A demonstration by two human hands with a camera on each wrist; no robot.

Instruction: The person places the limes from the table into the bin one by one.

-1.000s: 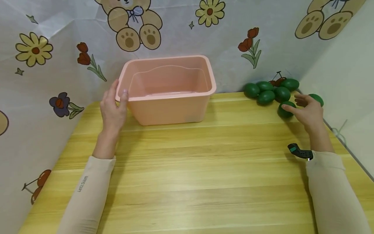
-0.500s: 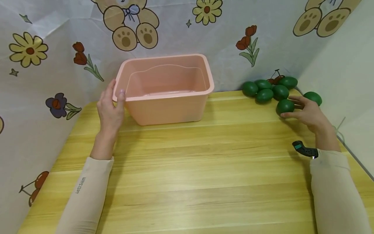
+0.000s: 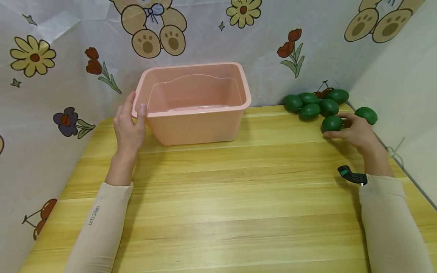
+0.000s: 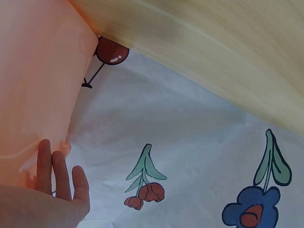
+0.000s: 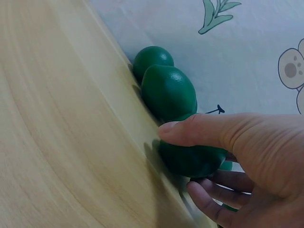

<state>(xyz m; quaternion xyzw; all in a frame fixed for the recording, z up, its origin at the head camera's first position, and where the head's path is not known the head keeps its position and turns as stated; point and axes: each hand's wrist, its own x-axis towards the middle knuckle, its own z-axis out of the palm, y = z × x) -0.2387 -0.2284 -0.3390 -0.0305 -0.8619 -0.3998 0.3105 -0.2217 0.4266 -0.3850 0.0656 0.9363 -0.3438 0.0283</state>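
"Pink plastic rectangular tub point(image 3: 192, 129): what touches it?"

"The left hand point(image 3: 129, 131), at its left end, thumb wide of straight fingers."

"And the right hand point(image 3: 358, 131)?"

"Its grip pinches a glossy dark-green oval fruit point(image 3: 331, 124) at the far right of the wooden table point(image 3: 218, 197), beside similar green fruits point(image 3: 310, 111); whether it's lifted, I can't tell."

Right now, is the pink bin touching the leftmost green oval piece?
Apart. The head view shows it plainly: a bare strip of wooden tabletop lies between the pink bin and the leftmost green oval piece.
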